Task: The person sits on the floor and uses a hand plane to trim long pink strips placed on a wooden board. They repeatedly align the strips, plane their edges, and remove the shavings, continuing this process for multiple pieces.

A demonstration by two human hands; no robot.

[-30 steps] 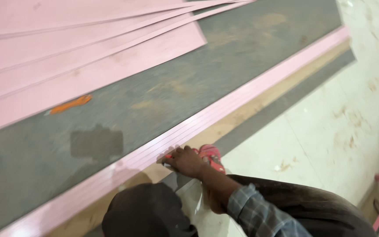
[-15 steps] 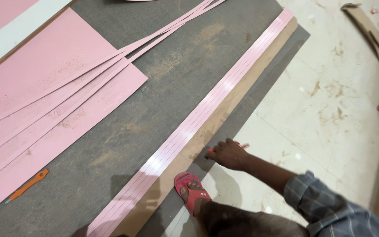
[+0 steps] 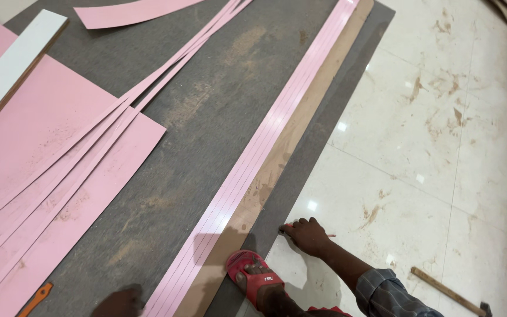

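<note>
Item: stack of narrow pink laminate strips [image 3: 265, 147], glossy, lying on a long brown board [image 3: 300, 132] along the right edge of the grey mat [image 3: 206, 117] that serves as your work surface on the floor. Change noted — a second ago your right hand [image 3: 307, 236] rested on the strips themselves; half a second ago it was coming off their edge; now it sits clear of them on the tiled floor [image 3: 429, 176] at the mat's edge, fingers curled down over a thin red-tipped pencil-like tool [image 3: 291, 226] that pokes out on both sides. Reading: contact with the strips has ended, the hand has gone to the tool. Your left hand [image 3: 118, 300] shows only at the bottom frame edge, just beside the near end of the strips — you cannot tell its grip from this view. Your foot in a red sandal [image 3: 252, 280] stands at the board's near end. Also present: wide pink laminate sheets [image 3: 48, 158] fanned at left, white-faced board [image 3: 13, 76], orange cutter [image 3: 35, 298], hammer [image 3: 450, 293] on the tiles.
</note>
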